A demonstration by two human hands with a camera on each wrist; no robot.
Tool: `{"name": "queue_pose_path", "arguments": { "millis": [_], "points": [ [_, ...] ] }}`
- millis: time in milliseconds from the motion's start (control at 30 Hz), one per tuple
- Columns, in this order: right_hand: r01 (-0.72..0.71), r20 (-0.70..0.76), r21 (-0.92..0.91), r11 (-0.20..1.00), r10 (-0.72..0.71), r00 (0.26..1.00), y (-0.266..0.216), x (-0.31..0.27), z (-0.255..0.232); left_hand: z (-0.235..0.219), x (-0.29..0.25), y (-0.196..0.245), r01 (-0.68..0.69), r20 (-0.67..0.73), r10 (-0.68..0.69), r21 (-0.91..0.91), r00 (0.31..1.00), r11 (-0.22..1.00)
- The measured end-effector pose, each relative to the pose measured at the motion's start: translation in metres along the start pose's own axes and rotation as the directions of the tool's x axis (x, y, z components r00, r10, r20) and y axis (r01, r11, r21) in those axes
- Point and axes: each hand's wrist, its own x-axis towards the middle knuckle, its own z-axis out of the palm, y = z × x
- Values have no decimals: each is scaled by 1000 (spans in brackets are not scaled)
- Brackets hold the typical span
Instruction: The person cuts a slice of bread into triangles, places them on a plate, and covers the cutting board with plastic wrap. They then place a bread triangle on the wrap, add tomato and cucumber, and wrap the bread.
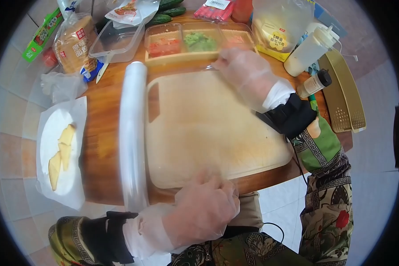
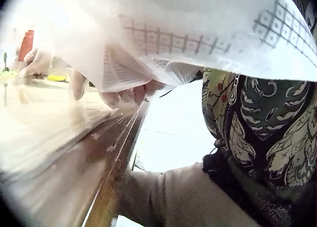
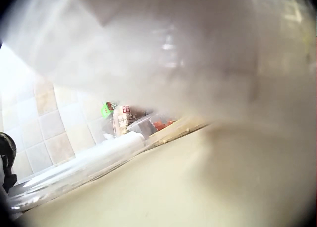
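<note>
A roll of cling film point(image 1: 134, 133) stands lengthwise along the left side of the cutting board point(image 1: 217, 119). A clear sheet drawn from it spreads over the board. Both hands wear loose transparent plastic gloves. At the board's near edge my left hand point(image 1: 204, 206) pinches a corner of the film; in the left wrist view the stretched film point(image 2: 64, 148) runs away from its fingers point(image 2: 130, 96). My right hand point(image 1: 248, 68), blurred, holds the film's other corner at the far edge, close to the boxes of chopped food. Its glove hides the fingers in the right wrist view.
Behind the board sits a divided tray point(image 1: 181, 56) with red and green chopped food. Bagged bread point(image 1: 77, 44) and an empty clear container point(image 1: 117, 42) stand back left. Sliced yellow pieces point(image 1: 60, 155) lie on white paper at left. A squeeze bottle point(image 1: 308, 53) and seasoning jar point(image 1: 312, 84) stand right.
</note>
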Motion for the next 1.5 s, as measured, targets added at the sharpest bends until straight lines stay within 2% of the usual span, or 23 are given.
{"name": "queue_pose_path", "arguments": {
  "millis": [100,200,300,367,500,567,600,667,700,800,867,1000,1067,1100,1167,1200,1233,1267,1300,1367,1400,1467,1500],
  "points": [
    [35,-32,-19,999,-35,999,4,4,5,4,2,-2,-17,-29,17,-6,999,1000],
    [-43,28,-21,999,43,999,1,7,7,4,2,-3,-37,8,37,28,999,999],
    [-122,84,13,992,121,989,-1,6,5,3,-1,-6,-49,-30,48,-58,998,997],
    [107,84,-108,988,-98,992,0,-2,-5,-3,-4,-6,-65,-112,53,-101,992,993],
    [104,137,-120,987,-87,987,5,-2,-2,-2,-4,-6,-62,-103,55,-62,993,996],
    [132,-66,-10,991,-133,989,9,-3,11,3,-2,-7,-60,-71,56,-59,996,996],
    [130,-66,-9,991,-130,989,12,-3,14,6,-1,-7,-61,-68,57,-60,996,996],
    [240,-107,-48,970,-244,964,15,-4,15,10,0,-8,-45,-92,41,-40,995,998],
    [237,-108,-47,970,-241,964,15,-5,16,12,0,-8,-47,-90,43,-40,995,998],
    [117,-62,11,993,-117,991,12,-5,14,12,1,-8,-44,-46,42,-47,998,998],
    [242,-59,-90,966,-248,967,16,-5,16,6,5,-7,-54,84,51,42,995,998],
    [287,-19,-159,945,-293,956,16,-7,12,6,9,-3,-18,97,11,70,995,997],
    [346,-17,-203,916,-357,934,12,-7,7,-4,13,-1,-20,186,22,-12,982,1000],
    [344,-20,-203,917,-355,935,10,-8,4,-8,16,0,-22,187,23,-9,982,1000],
    [266,87,-238,934,-252,964,4,-9,0,-15,22,4,12,330,-16,15,944,1000],
    [264,85,-238,935,-250,964,2,-7,0,-16,22,5,10,332,-15,16,943,1000],
    [87,67,-76,993,-82,994,0,-5,0,-17,22,7,8,354,-22,40,935,999],
    [-96,78,90,991,89,993,-2,-2,1,-17,22,7,6,376,-29,63,926,998],
    [-97,78,90,991,90,993,-3,0,2,-16,20,8,5,376,-28,63,926,998],
    [-211,89,161,964,198,976,-2,6,7,-8,13,8,-31,310,-15,143,951,989],
    [-211,89,160,964,199,976,8,10,19,-3,10,8,-32,310,-14,142,951,989],
    [63,-89,69,996,-57,994,22,14,40,3,7,7,-22,144,4,124,990,992],
    [63,-89,68,996,-57,994,25,13,40,3,7,7,-22,143,4,124,990,992]
  ]
}}
